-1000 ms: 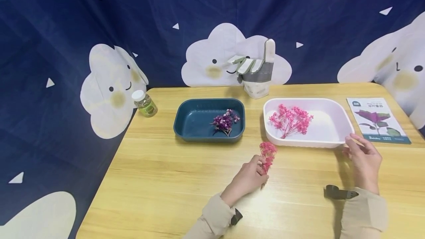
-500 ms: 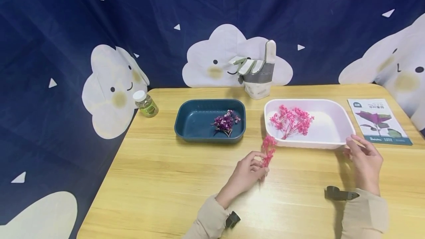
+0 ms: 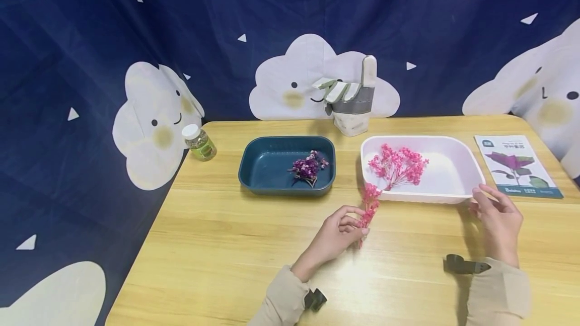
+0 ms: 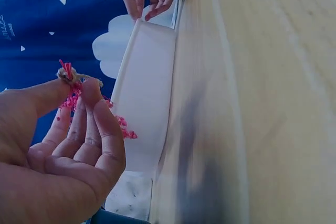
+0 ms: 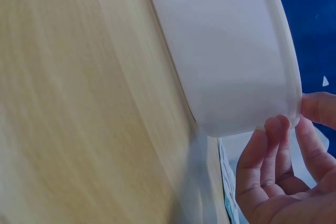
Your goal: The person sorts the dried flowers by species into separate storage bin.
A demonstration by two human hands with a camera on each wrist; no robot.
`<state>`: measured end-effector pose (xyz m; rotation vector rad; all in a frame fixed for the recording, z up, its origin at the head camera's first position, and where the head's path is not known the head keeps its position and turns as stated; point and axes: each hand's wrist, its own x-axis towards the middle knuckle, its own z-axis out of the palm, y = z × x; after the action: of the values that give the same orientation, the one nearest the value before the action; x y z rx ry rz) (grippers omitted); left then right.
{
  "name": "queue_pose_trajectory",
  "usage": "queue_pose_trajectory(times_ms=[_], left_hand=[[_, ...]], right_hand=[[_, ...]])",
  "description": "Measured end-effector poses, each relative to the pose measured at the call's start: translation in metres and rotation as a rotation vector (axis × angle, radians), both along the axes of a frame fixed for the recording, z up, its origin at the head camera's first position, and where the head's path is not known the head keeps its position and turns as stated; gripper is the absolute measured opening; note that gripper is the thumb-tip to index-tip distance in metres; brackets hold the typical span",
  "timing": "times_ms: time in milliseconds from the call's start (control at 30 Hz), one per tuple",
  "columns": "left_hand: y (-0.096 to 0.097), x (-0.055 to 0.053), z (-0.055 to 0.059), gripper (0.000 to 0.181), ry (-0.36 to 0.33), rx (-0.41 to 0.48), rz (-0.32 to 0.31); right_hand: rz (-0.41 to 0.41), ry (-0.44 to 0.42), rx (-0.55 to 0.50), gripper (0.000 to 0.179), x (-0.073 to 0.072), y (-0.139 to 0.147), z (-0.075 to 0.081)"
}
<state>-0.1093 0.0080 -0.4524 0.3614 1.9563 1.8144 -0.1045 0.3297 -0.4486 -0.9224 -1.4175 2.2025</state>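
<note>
My left hand [image 3: 337, 235] pinches a small bunch of pink dried flowers [image 3: 370, 205] by its stems, just in front of the white tray's near left corner. In the left wrist view, brown twine [image 4: 79, 77] is wound round the stems between thumb and fingertip. More pink dried flowers [image 3: 401, 165] lie in the left part of the white tray [image 3: 457, 197]. At that tray's near right corner, my right hand [image 3: 498, 223] holds the rim. The right wrist view shows the thumb and index finger on the edge, with other fingers against the wall [image 5: 231, 66].
Left of the white tray stands a dark teal tray [image 3: 254, 185] with purple dried flowers [image 3: 305, 167]. A grey-white glove [image 3: 353, 99] stands upright behind them. A lidded jar [image 3: 199, 145] is at the far left; a plant booklet [image 3: 518, 167] lies at the right.
My left hand has lifted the pink bunch slightly forward and right, so its flower heads now overlap the white tray's near left corner. The right hand has stayed at the rim.
</note>
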Motion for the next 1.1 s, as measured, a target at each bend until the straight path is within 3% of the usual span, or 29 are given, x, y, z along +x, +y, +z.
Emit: queue_pose_trajectory(times_ms=[567, 800, 1100], left_hand=[[-0.003, 0.003, 0.013, 0.033, 0.032, -0.040, -0.050], [0.002, -0.005, 0.018, 0.033, 0.098, -0.052, -0.077], [0.010, -0.014, 0.021, 0.034, 0.129, -0.044, -0.094]], right_hand=[[0.014, -0.007, 0.011, 0.015, 0.000, 0.001, -0.001], [0.005, -0.035, -0.003, 0.016, 0.001, -0.001, 0.002], [-0.022, -0.013, -0.002, 0.018, -0.001, -0.003, 0.004]])
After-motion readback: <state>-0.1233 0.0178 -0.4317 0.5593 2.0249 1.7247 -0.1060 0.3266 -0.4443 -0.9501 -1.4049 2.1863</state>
